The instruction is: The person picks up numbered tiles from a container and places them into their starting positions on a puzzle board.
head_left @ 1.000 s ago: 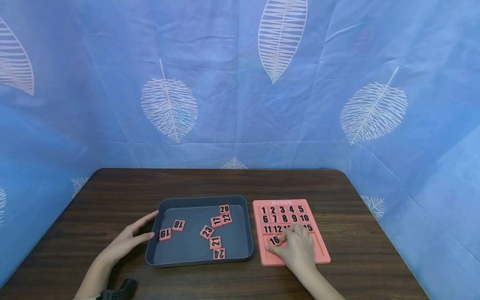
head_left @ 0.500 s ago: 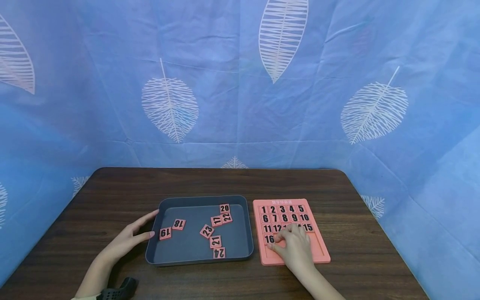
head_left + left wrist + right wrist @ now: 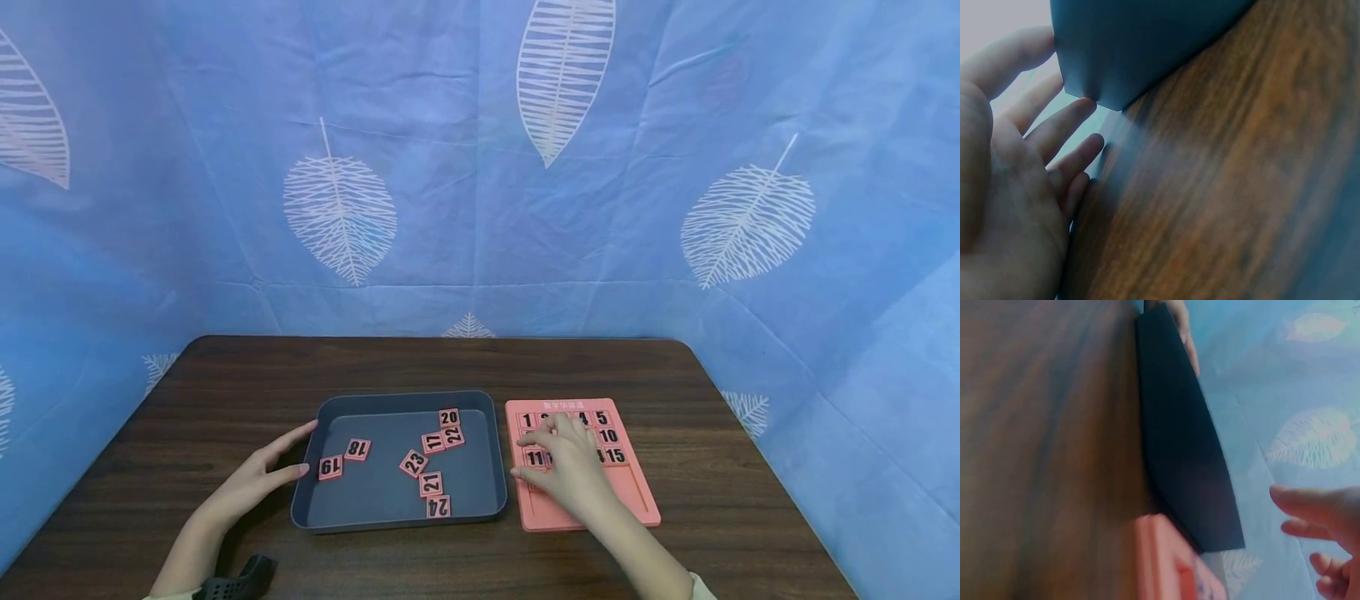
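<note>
Hands at work over a tray and a number board, seen from the head and both wrists. The left hand stands at the left side of the dark tray, its fingers spread and its thumb apart from the forefinger; both tips touch the tray's outer wall, and the hand grips nothing. The right hand lies over the left part of the pink board, thumb and forefinger well apart with nothing pinched between them. The right-wrist view shows its fingers clear of the board.

Inside the tray, tile 19 and tile 18 lie near the left wall, upside down to the viewer. Toward the right lie tile 20, tile 22 and tile 17, with tile 23, tile 21 and tile 24 below them. The board, just right of the tray, carries numbered tiles in rows; 1, 5, 10, 11 and 15 are legible, while the hand covers several others. Both tray and board rest on a dark wooden table, before a blue leaf-patterned cloth.
</note>
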